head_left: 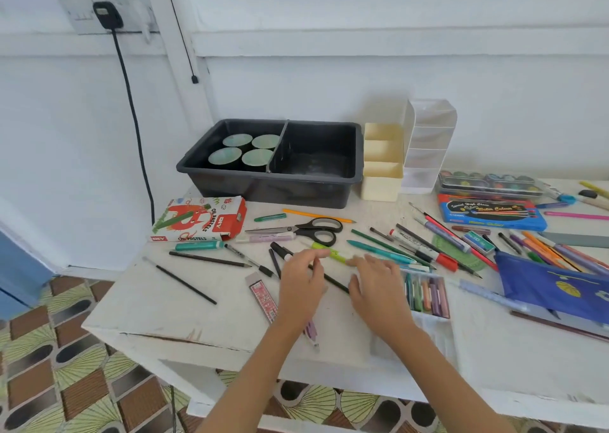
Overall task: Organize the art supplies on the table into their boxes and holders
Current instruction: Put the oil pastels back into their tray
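Pens, pencils and markers lie scattered over the white table [197, 320]. My left hand [301, 281] reaches forward, and its fingertips touch the left end of a lime-green marker [336, 254]. My right hand [379, 287] is spread flat just right of that marker, above a black pencil [334, 281] that runs under both hands. A clear tray of oil pastels [428, 294] sits against my right hand. At the back stand a cream holder [382, 165], a clear tiered holder [428, 149] and a black divided tub [316, 159].
An oil pastels box [197, 220] lies at the left, black scissors [313, 230] in the middle. A water-colour box [491, 215], a paint palette [487, 183] and a blue pouch [553, 284] crowd the right. Several green-lidded jars [245, 150] fill the tub's left half. The table edge is near my forearms.
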`<action>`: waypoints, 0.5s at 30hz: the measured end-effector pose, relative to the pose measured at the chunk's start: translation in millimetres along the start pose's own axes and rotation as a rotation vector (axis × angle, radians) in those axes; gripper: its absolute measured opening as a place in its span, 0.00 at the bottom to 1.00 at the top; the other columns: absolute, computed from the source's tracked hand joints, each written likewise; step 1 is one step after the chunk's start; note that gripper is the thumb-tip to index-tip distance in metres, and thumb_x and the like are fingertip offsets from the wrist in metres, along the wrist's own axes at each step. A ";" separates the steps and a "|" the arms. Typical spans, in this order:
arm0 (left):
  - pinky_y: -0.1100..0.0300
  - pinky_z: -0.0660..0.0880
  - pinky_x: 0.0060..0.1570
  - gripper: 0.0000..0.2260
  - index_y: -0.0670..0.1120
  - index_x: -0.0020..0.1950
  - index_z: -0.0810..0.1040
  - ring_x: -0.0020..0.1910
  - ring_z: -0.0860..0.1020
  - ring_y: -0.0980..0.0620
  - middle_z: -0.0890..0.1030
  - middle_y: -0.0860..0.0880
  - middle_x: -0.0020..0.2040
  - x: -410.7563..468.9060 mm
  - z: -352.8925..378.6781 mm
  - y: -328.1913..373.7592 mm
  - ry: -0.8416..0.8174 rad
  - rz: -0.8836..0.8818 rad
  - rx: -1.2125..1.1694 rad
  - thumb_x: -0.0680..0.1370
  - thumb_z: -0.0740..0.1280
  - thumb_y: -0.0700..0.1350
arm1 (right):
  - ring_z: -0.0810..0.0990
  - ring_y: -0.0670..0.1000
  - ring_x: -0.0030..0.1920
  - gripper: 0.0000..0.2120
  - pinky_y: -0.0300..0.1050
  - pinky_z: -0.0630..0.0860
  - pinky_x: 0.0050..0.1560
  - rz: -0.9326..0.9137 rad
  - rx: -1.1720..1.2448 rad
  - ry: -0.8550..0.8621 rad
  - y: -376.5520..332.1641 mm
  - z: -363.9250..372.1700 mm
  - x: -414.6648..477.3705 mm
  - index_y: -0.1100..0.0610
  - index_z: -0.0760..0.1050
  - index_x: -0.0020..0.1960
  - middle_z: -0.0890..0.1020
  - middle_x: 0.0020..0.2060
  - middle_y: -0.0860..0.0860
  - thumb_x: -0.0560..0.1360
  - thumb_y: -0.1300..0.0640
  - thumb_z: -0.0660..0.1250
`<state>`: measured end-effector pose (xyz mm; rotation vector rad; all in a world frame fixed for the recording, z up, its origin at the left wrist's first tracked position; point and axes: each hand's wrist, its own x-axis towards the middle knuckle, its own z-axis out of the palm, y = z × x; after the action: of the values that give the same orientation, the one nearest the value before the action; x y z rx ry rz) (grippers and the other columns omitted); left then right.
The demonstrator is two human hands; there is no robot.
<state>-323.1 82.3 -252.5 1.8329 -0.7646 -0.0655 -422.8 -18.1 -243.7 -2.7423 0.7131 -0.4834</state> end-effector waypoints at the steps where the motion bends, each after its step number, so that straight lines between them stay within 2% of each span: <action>1: 0.68 0.71 0.55 0.13 0.47 0.54 0.81 0.52 0.76 0.63 0.81 0.54 0.52 8.3 -9.8 -5.8 0.037 -0.027 0.009 0.78 0.60 0.34 | 0.71 0.51 0.65 0.15 0.50 0.57 0.67 -0.049 -0.026 -0.059 -9.1 5.9 7.1 0.54 0.72 0.63 0.78 0.59 0.51 0.79 0.57 0.56; 3: 0.66 0.73 0.52 0.13 0.47 0.53 0.81 0.50 0.78 0.57 0.82 0.53 0.52 25.2 -27.9 -17.6 0.099 -0.070 0.029 0.78 0.60 0.34 | 0.64 0.50 0.71 0.18 0.49 0.53 0.70 -0.091 -0.076 -0.160 -18.4 19.9 18.1 0.53 0.71 0.65 0.75 0.64 0.50 0.81 0.54 0.48; 6: 0.75 0.68 0.50 0.11 0.45 0.53 0.81 0.51 0.77 0.57 0.81 0.51 0.52 52.1 -49.8 -34.8 0.120 -0.086 0.121 0.78 0.61 0.35 | 0.58 0.52 0.75 0.32 0.51 0.55 0.71 -0.093 -0.100 -0.148 -21.2 35.9 24.3 0.53 0.71 0.66 0.72 0.68 0.51 0.76 0.48 0.34; 10: 0.62 0.68 0.60 0.12 0.44 0.59 0.78 0.58 0.74 0.52 0.79 0.48 0.57 88.7 -63.1 -56.8 0.060 -0.124 0.271 0.79 0.61 0.37 | 0.54 0.50 0.76 0.40 0.51 0.51 0.74 -0.036 -0.077 -0.201 -20.5 43.0 24.3 0.50 0.67 0.71 0.67 0.72 0.49 0.71 0.43 0.29; 12: 0.59 0.68 0.62 0.13 0.43 0.61 0.77 0.59 0.74 0.51 0.79 0.47 0.59 105.9 -63.0 -64.3 0.002 -0.087 0.354 0.79 0.61 0.36 | 0.58 0.51 0.75 0.38 0.52 0.54 0.73 0.006 -0.079 -0.203 -24.1 43.5 25.8 0.51 0.70 0.69 0.70 0.70 0.49 0.72 0.44 0.32; 15: 0.59 0.68 0.62 0.14 0.43 0.65 0.75 0.60 0.74 0.50 0.78 0.46 0.61 125.8 -60.0 -71.5 -0.134 -0.015 0.507 0.79 0.61 0.37 | 0.75 0.53 0.64 0.25 0.56 0.72 0.61 0.061 -0.131 -0.177 -29.4 41.5 26.5 0.52 0.81 0.55 0.82 0.55 0.49 0.76 0.49 0.47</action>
<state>-166.5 79.3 -251.0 2.3327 -0.9207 -0.0027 -372.8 0.2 -265.1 -2.8282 0.8064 -0.1828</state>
